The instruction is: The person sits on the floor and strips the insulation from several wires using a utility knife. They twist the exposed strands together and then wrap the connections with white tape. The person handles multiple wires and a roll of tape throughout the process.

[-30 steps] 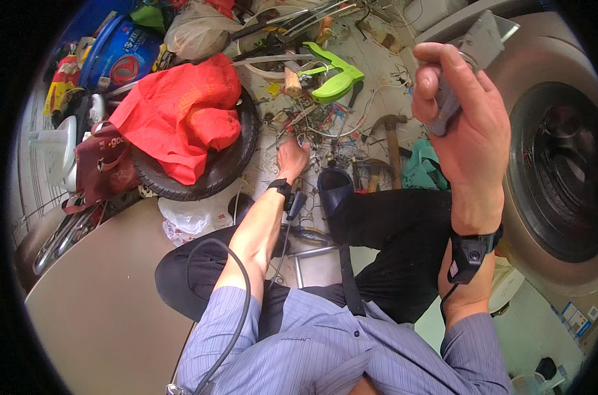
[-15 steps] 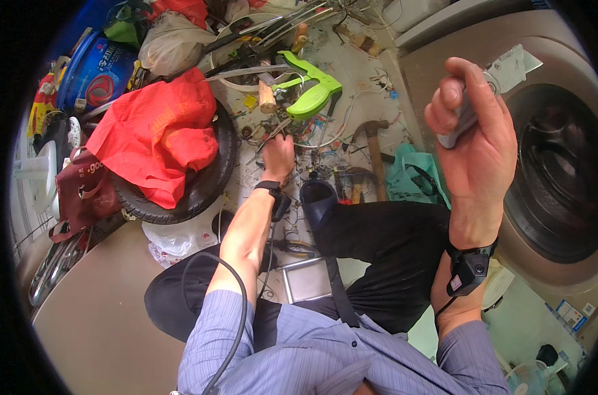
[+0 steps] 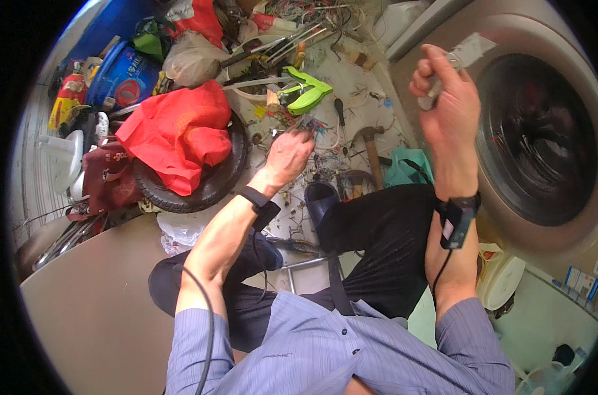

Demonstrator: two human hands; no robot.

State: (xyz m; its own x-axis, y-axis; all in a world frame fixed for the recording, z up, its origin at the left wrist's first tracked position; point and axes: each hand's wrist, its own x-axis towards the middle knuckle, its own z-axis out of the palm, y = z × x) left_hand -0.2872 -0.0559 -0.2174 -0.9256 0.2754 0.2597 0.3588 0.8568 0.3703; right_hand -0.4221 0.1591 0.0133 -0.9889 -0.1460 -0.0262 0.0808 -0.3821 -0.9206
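My right hand (image 3: 444,89) is raised at the right, fingers wrapped round a silver utility knife (image 3: 471,50) whose blade end points up and outward. My left hand (image 3: 291,155) is low over the floor litter of wire bits and scraps. Its fingers are curled downward, and whatever they pinch is hidden beneath them. Just beyond it are loose coloured wires (image 3: 319,124) and a bright green spring clamp (image 3: 310,92). A dark-handled screwdriver (image 3: 340,112) lies to its right, with a wooden-handled hammer (image 3: 373,155) farther right.
A red cloth bag (image 3: 180,131) covers part of a black tire (image 3: 240,148) on the left. Behind it stands a blue bucket (image 3: 118,82). A front-loading washing machine (image 3: 503,59) fills the right side. A teal bag (image 3: 404,168) lies by my knee; pliers (image 3: 296,245) lie between my feet.
My left hand has shifted right over the scraps and its wrist has turned. My right hand, still holding the knife, appears a little higher and farther left. The whole view has shifted slightly.
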